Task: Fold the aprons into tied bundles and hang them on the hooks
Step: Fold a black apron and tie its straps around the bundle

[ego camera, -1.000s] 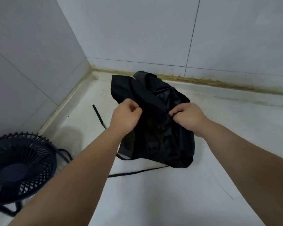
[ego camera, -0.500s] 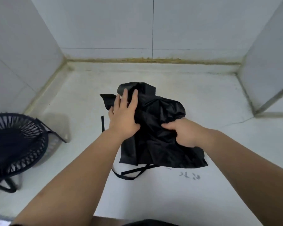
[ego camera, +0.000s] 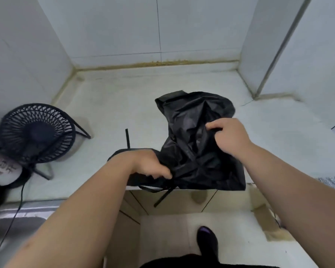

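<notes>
A crumpled black apron [ego camera: 193, 140] lies on the pale counter [ego camera: 124, 113], its near edge at the counter's front lip. My right hand [ego camera: 228, 136] pinches a fold of the cloth near the apron's right side. My left hand [ego camera: 149, 165] grips the apron's lower left part, near where the straps gather. One black strap [ego camera: 127, 138] lies on the counter to the left, and another strap end [ego camera: 162, 198] hangs over the front edge. No hooks are in view.
A small black desk fan [ego camera: 37, 134] stands at the counter's left, its cable [ego camera: 14, 215] running down toward a metal sink [ego camera: 17, 229]. Tiled walls enclose the counter at back and sides. A foot in a dark shoe [ego camera: 207, 240] is on the floor below.
The apron has been dragged toward the counter's front edge. My left hand has left the top of the cloth and now grips its lower left part. My right hand still holds a fold.
</notes>
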